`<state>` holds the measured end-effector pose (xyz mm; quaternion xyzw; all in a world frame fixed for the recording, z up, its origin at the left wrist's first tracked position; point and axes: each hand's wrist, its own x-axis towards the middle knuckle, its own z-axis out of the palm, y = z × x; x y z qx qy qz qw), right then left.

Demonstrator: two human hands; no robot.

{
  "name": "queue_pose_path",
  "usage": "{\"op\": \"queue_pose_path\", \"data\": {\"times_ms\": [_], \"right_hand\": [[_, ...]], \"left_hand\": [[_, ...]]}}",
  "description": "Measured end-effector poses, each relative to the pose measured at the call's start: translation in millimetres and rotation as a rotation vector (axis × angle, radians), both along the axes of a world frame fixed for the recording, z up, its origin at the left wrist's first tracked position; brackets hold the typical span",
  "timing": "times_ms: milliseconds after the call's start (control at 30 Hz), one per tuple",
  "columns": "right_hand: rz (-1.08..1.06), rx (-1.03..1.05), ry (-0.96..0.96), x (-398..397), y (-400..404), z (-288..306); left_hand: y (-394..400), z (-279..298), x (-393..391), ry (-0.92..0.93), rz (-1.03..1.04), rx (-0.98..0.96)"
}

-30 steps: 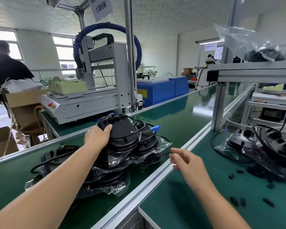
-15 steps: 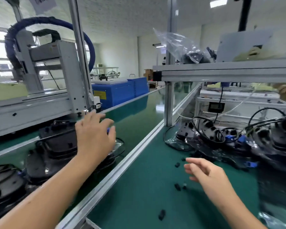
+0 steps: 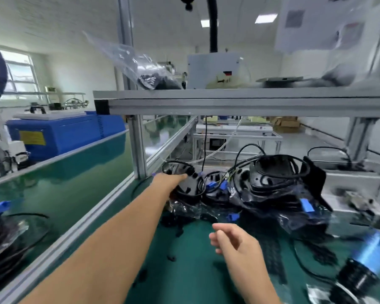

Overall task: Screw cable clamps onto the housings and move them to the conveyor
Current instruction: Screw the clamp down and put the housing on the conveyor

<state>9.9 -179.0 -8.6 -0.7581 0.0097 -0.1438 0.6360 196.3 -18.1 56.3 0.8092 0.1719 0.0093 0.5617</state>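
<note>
now we see our left hand [image 3: 170, 179] reaching far out to a black housing [image 3: 188, 186] at the left end of a pile of housings [image 3: 270, 183] in clear plastic on the green bench [image 3: 191, 270]. its fingers are on the housing, but we cannot tell if they grip it. our right hand [image 3: 233, 240] hangs over the bench, fingers loose, holding nothing. small black cable clamps [image 3: 171, 258] lie near it. the green conveyor [image 3: 75, 183] is on the left, with more housings [image 3: 2, 235] on it
</note>
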Motion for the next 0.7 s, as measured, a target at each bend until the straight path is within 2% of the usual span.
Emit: {"op": "queue_pose_path", "data": {"times_ms": [100,167,233,367,567,700], "right_hand": [[-0.012,-0.023,-0.01,1.3,-0.7,-0.2],[-0.031,0.003,-0.009,2.7,-0.8,0.0],[-0.033,0.015,0.003,2.7,-0.1,1.3],[-0.024,0.008,-0.004,0.4,2.2,1.7],[0.01,0.025,0.018,-2.6,9.8,3.5],[0.111,0.186,0.159,-2.0,19.5,11.2]], "left_hand": [[1.6,-2.0,22.0,0.04,0.022,0.17],[4.9,-2.8,32.6,0.077,-0.014,0.161],[6.4,-3.8,38.7,0.069,-0.048,0.048],[17.4,-0.4,27.3,-0.043,0.134,-0.211],[45.1,28.9,-38.4,-0.227,0.191,-0.616],[52.1,34.9,-104.7,-0.248,0.169,-0.7]]}}
